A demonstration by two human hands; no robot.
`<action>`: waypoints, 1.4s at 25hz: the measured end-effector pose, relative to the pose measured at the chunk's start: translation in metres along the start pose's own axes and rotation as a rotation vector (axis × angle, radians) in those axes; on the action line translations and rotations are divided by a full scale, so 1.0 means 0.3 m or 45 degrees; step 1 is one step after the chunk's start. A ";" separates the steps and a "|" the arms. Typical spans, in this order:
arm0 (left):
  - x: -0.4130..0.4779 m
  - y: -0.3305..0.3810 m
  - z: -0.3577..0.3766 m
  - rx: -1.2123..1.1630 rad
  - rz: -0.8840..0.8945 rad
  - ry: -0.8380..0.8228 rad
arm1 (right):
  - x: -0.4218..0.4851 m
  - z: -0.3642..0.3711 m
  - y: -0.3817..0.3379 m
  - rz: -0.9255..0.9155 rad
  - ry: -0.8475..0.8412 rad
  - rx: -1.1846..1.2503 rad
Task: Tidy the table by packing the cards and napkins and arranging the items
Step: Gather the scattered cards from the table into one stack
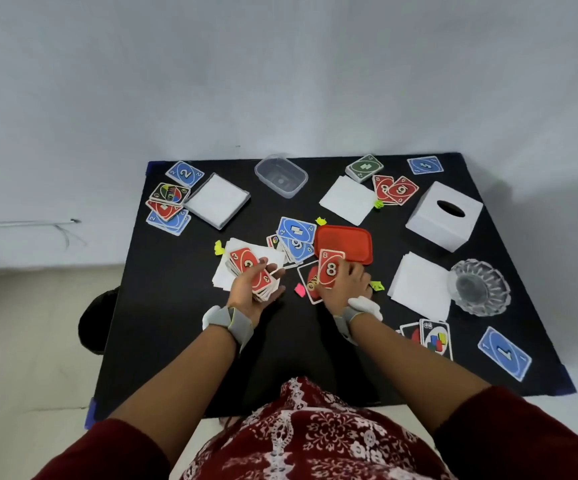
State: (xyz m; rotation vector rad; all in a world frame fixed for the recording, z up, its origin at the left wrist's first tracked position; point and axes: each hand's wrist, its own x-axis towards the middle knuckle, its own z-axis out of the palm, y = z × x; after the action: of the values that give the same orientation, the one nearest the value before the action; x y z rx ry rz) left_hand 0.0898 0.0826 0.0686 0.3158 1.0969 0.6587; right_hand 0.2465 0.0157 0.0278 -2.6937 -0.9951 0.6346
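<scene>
**Around the table: wall, floor and a dark shape**

A plain pale grey wall (280, 64) fills the far half of the view. On its left side a thin grey rod or cable (38, 223) runs level, with loose wire hanging near its end. Pale floor (21, 341) lies left of the black table (176, 341). A dark rounded object (95, 320) sits on the floor against the table's left edge; what it is cannot be told. Blue tape (91, 412) marks the table's corners.
</scene>
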 end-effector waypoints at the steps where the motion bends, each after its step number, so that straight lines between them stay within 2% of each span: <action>1: 0.005 -0.008 0.009 0.018 0.015 0.037 | -0.003 0.007 0.002 -0.149 -0.022 -0.049; 3: 0.007 -0.042 0.022 0.032 0.061 0.137 | 0.003 0.009 0.018 -0.368 -0.111 -0.072; 6: 0.001 -0.081 0.011 0.014 0.049 0.214 | 0.013 0.000 0.025 -0.510 -0.206 -0.157; 8: -0.010 -0.102 0.006 -0.005 0.022 0.247 | 0.020 -0.001 0.008 -0.431 -0.230 -0.192; 10: -0.011 -0.108 -0.003 0.006 0.006 0.261 | 0.020 0.003 -0.029 -0.242 -0.253 -0.170; 13: -0.004 -0.092 -0.004 0.038 -0.007 0.264 | 0.052 -0.004 -0.043 -0.086 -0.393 -0.161; 16: 0.007 -0.075 0.007 0.057 -0.011 0.244 | 0.051 -0.010 -0.020 -0.162 -0.516 -0.274; 22: 0.030 -0.048 0.020 0.074 -0.014 0.185 | 0.010 -0.062 -0.019 -0.244 -0.451 -0.232; 26: 0.030 -0.054 0.009 0.079 -0.045 0.188 | -0.051 -0.058 0.040 -0.280 -0.399 -0.454; 29: 0.029 -0.066 0.009 0.087 -0.072 0.185 | -0.074 -0.039 0.032 -0.211 -0.390 -0.420; 33: 0.034 -0.071 0.022 0.107 -0.085 0.166 | -0.032 -0.029 0.010 -0.072 -0.537 -0.295; 35: 0.034 -0.063 0.028 0.092 -0.077 0.152 | -0.033 -0.010 0.021 -0.110 -0.476 -0.301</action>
State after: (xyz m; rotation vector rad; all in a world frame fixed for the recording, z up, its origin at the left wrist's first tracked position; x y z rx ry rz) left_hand 0.1067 0.0751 0.0548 0.3074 1.2415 0.5905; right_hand 0.2447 0.0041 0.0316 -2.7680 -1.3451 1.0941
